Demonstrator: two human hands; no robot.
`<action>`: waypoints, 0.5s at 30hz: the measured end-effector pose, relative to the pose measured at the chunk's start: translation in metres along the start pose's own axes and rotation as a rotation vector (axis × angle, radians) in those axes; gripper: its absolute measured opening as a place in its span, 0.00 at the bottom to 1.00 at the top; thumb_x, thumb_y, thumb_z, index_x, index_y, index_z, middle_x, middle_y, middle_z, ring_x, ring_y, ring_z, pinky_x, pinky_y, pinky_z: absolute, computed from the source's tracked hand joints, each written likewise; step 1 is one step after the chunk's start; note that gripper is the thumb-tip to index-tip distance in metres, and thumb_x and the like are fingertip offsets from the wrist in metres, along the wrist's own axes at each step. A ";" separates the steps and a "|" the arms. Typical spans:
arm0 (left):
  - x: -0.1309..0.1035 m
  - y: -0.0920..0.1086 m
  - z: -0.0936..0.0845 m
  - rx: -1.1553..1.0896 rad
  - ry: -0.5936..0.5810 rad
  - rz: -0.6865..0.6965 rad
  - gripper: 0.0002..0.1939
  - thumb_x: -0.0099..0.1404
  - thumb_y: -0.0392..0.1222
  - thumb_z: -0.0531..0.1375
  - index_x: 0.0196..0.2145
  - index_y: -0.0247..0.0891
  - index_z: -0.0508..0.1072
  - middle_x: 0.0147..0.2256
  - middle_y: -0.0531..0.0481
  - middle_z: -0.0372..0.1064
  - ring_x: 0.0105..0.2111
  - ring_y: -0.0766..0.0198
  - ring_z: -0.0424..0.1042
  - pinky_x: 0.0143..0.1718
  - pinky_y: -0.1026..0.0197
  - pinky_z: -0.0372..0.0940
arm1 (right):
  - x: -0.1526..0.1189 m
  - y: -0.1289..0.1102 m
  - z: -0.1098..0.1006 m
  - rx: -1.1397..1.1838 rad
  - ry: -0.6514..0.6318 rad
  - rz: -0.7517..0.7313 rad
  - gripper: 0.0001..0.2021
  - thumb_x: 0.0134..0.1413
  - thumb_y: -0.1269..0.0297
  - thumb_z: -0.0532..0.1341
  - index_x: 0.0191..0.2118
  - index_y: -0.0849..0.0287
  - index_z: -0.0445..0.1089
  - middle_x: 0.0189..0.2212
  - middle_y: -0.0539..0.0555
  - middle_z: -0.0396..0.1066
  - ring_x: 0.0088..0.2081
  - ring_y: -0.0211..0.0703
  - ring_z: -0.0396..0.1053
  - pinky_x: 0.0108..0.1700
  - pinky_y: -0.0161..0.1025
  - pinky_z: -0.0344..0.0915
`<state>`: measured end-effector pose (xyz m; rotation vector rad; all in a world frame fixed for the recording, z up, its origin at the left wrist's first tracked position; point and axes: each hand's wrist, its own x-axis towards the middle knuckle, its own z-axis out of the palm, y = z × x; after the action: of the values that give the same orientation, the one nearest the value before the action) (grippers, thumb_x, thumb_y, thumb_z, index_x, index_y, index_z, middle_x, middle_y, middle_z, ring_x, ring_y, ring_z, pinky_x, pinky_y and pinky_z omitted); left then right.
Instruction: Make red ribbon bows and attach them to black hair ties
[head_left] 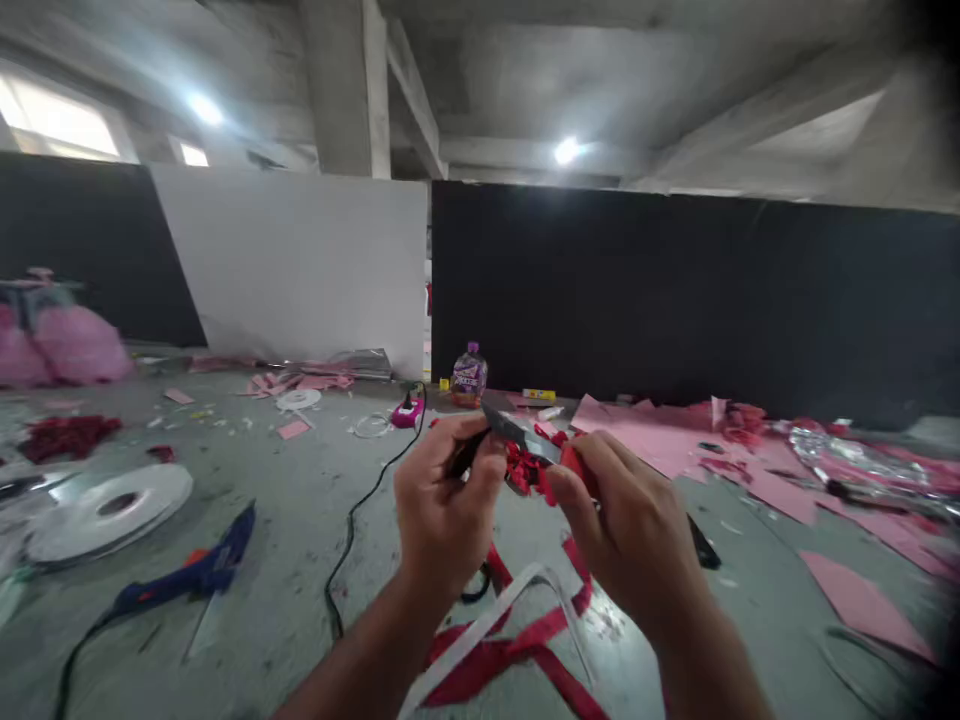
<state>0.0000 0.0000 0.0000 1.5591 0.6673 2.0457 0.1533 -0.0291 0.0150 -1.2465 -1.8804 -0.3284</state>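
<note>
The crumpled red ribbon bundle (529, 472) was raised above the surface (285, 545), between the left hand (446, 500) and the right hand (634, 510), and lay just left of the right fingertips. The right hand, the nearer one, pinched red material at the bundle's right side between thumb and fingers. A dark blade-like strip (514, 428) (metal or plastic, I could not tell) crossed the bundle's upper side, its long axis slanting from upper left down toward the right hand; the left hand pinched it between thumb and fingers. Below, loose red ribbons (480, 675) lay near an arching white strip (469, 640). Farther left were a blue glue gun (214, 568) and a white reel (154, 497).
</note>
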 end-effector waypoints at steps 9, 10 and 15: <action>-0.001 -0.008 0.003 -0.265 0.036 -0.120 0.03 0.66 0.37 0.62 0.36 0.41 0.77 0.28 0.54 0.71 0.28 0.71 0.66 0.30 0.69 0.63 | -0.001 0.000 -0.002 0.038 -0.032 0.011 0.18 0.68 0.52 0.49 0.29 0.56 0.56 0.25 0.49 0.60 0.24 0.38 0.57 0.28 0.38 0.49; -0.001 -0.008 0.004 -0.288 0.029 -0.135 0.03 0.66 0.37 0.62 0.36 0.41 0.77 0.28 0.54 0.70 0.28 0.72 0.66 0.30 0.69 0.63 | -0.001 0.001 -0.001 0.056 -0.043 0.015 0.18 0.68 0.52 0.49 0.29 0.56 0.56 0.25 0.49 0.60 0.24 0.38 0.57 0.28 0.38 0.50; -0.003 -0.011 0.005 -0.354 0.008 -0.187 0.03 0.65 0.37 0.64 0.37 0.42 0.78 0.30 0.54 0.72 0.29 0.73 0.67 0.32 0.70 0.64 | 0.000 0.001 0.000 0.141 -0.086 0.047 0.19 0.69 0.53 0.47 0.27 0.56 0.57 0.22 0.49 0.60 0.24 0.39 0.58 0.28 0.38 0.50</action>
<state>0.0069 0.0068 -0.0082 1.2386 0.4075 1.9073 0.1542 -0.0291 0.0147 -1.2241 -1.9089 -0.1166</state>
